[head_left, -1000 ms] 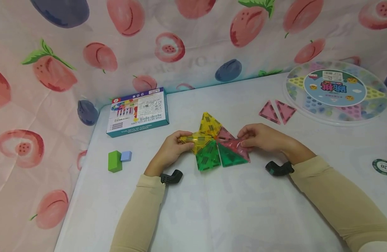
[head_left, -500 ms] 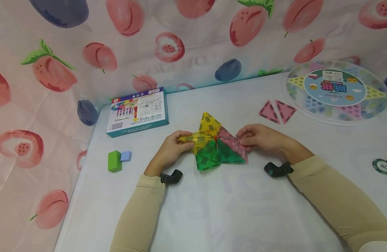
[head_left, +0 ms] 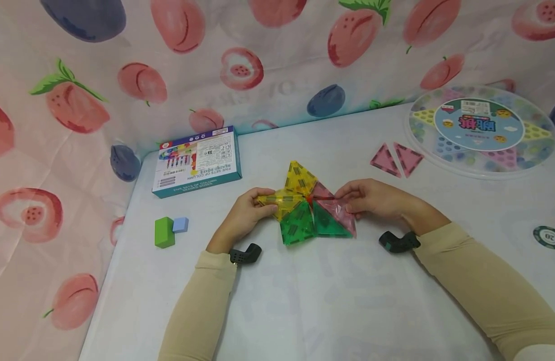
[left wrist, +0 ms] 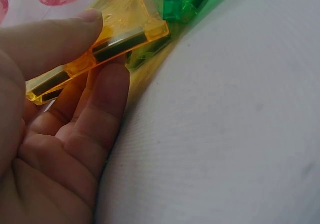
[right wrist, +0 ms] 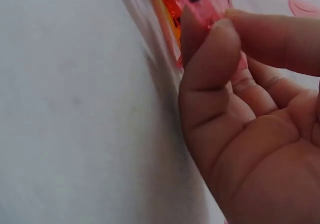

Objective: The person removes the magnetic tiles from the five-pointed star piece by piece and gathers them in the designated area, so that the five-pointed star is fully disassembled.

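Near the middle of the white table lies a star-like cluster of see-through magnetic tiles. My left hand [head_left: 246, 213] pinches a yellow magnetic tile [head_left: 283, 200] on the cluster's left side; in the left wrist view the thumb lies over the tile's edge [left wrist: 120, 45], fingers beneath. At the right side, my right hand [head_left: 374, 199] holds a pink magnetic tile [head_left: 341, 209] between thumb and fingertips. A green piece [head_left: 328, 224] adjoins that pink tile, and another green piece [head_left: 297, 225] sits to its left. Yellow tiles [head_left: 300, 176] point away at the back.
Two loose pink triangles [head_left: 408, 159] lie at the back right, beside a round game board [head_left: 537, 158]. A bead-set box [head_left: 196, 160] stands at the back left. Green [head_left: 164, 232] and blue [head_left: 180, 224] blocks lie left; a poker chip [head_left: 549, 237] is far right.
The pink tile in my right hand and the green piece beside it have shifted slightly left, narrowing the gap to the other green piece. My left hand keeps its hold on the yellow tile.
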Action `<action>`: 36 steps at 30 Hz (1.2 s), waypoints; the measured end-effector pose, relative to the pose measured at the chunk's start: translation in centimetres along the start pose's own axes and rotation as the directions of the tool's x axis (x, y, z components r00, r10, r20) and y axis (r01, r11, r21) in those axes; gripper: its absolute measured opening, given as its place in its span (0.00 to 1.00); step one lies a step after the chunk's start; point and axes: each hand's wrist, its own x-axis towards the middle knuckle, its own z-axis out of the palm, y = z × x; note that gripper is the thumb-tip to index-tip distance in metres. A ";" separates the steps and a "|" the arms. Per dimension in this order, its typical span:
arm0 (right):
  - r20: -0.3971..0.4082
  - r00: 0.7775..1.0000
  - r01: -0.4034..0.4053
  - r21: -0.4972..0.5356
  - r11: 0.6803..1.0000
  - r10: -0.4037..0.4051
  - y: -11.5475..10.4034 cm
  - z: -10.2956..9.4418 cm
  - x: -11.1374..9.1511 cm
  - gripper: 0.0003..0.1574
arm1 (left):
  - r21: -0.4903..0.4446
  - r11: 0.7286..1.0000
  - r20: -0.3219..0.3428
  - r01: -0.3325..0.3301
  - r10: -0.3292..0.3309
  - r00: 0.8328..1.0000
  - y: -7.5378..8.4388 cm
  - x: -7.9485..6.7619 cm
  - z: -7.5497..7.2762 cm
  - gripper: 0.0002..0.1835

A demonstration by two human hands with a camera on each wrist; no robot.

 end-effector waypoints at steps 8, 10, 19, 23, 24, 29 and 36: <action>0.008 0.999 0.042 -0.128 0.991 -0.041 -0.2 -0.1 -0.2 0.18 | 0.009 1.000 0.005 -0.011 0.011 1.000 1.4 -1.0 0.2 0.23; 0.011 0.999 0.051 -0.135 0.990 -0.050 -0.2 -0.1 -0.2 0.18 | 0.004 1.000 0.001 -0.013 0.013 1.000 1.0 -0.8 0.1 0.23; 0.006 0.997 0.082 -0.172 0.982 -0.082 0.1 -0.6 -0.3 0.18 | -0.001 1.000 -0.001 -0.027 0.027 1.000 -0.2 -0.1 0.0 0.24; 0.010 0.997 0.074 -0.149 0.986 -0.073 0.0 -1.2 -0.6 0.19 | -0.004 1.000 -0.003 -0.025 0.025 1.000 -0.2 -0.1 0.1 0.24; 0.008 0.998 0.070 -0.141 0.988 -0.069 0.0 -1.4 -0.7 0.19 | -0.005 1.000 -0.003 -0.024 0.024 1.000 -0.2 -0.1 0.1 0.23; -0.059 0.997 0.048 -0.172 0.984 -0.059 -0.5 -2.9 -1.9 0.18 | -0.009 1.000 -0.007 -0.022 0.022 1.000 -0.2 -0.2 0.1 0.23; -0.213 0.976 -0.026 -0.270 0.962 -0.033 -1.2 -6.3 -5.1 0.18 | -0.002 1.000 -0.010 -0.024 0.024 1.000 -0.3 -0.2 -0.1 0.23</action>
